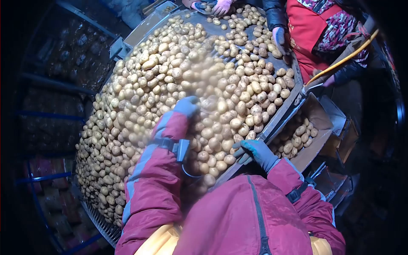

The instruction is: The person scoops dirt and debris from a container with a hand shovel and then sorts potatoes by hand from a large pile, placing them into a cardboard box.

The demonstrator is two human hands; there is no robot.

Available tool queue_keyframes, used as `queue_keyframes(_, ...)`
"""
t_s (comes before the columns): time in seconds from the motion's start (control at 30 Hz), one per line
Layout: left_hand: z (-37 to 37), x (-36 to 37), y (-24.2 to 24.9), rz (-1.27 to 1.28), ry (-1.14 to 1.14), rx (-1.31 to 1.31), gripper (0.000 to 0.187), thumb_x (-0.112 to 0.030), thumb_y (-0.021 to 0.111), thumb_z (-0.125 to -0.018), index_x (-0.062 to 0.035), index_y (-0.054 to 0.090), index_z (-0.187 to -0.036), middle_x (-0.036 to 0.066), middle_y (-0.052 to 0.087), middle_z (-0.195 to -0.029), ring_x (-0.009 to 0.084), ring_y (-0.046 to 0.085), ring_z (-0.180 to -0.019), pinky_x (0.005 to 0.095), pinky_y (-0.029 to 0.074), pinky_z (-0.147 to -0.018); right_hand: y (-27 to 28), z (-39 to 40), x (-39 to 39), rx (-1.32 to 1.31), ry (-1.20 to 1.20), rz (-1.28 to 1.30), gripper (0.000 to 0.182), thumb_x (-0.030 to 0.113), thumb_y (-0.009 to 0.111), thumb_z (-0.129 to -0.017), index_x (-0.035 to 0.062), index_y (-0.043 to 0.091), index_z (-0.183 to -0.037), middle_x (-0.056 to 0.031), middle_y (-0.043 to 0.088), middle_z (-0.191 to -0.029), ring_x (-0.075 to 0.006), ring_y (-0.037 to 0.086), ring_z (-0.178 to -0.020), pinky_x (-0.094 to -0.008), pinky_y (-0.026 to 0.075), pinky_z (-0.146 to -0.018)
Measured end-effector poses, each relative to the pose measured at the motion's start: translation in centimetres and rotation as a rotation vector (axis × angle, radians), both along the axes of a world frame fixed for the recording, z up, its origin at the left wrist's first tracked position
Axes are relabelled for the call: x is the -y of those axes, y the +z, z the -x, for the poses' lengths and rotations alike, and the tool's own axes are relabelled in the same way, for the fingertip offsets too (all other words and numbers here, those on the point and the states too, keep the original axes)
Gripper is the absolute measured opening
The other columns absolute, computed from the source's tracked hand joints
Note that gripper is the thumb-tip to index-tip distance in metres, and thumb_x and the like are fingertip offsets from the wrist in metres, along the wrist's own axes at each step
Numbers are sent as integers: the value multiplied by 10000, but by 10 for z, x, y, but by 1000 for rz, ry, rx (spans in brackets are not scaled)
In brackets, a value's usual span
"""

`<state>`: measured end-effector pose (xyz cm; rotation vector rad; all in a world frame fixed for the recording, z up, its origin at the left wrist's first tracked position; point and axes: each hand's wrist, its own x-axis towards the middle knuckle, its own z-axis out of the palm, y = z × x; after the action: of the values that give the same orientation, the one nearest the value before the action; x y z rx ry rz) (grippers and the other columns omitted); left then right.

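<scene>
A big heap of potatoes (157, 85) covers the sorting table in front of me. My left hand (187, 106), in a blue-grey glove, reaches over the middle of the heap. Its fingers are blurred, and whether a potato is in them is not clear. At the table's near right edge is my right hand (257, 153), in a grey and teal glove. Its fingers stretch out over the raised rim (278, 121), beside the nearest potatoes, with nothing seen in them. A blurry patch hides part of the heap's middle.
A cardboard box (316, 112) with potatoes stands below the rim at right. Across the table are a co-worker's pink-gloved hand (222, 7) and another person in a red apron (304, 38). A yellow cable (352, 55) runs along the right. Blue rails (51, 114) are at left.
</scene>
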<state>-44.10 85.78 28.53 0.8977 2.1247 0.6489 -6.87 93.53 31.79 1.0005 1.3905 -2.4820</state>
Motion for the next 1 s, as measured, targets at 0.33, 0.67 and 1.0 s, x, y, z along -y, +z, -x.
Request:
queue_keyframes(0.33,-50,14,105,-450,411,843,399,-105,689,-929,-18,631,-1313,77,697,-1201,186,688,-1070,319,577,-929,14,-3,1,51,-84,99,444,368,559,-1021,2,695,-1232,-175,750,-1018,-234,739,-722,-300,599,-636)
queue_keyframes(0.67,-178,21,92,-263,316,1012,390,-140,720,-905,-8,668,-1268,53,719,-1148,143,678,-1031,273,528,-923,44,-17,-1,-204,-201,109,454,299,622,-1032,8,598,-1380,-137,724,-1145,-246,744,-792,-317,603,-645)
queue_keyframes(1.0,-250,46,74,11,-4,834,365,-54,578,-935,69,649,-1271,113,701,-1186,185,663,-1086,295,517,-979,33,-95,15,-8,28,90,537,465,678,-982,17,651,-1276,-105,721,-1022,-170,694,-748,-280,568,-664)
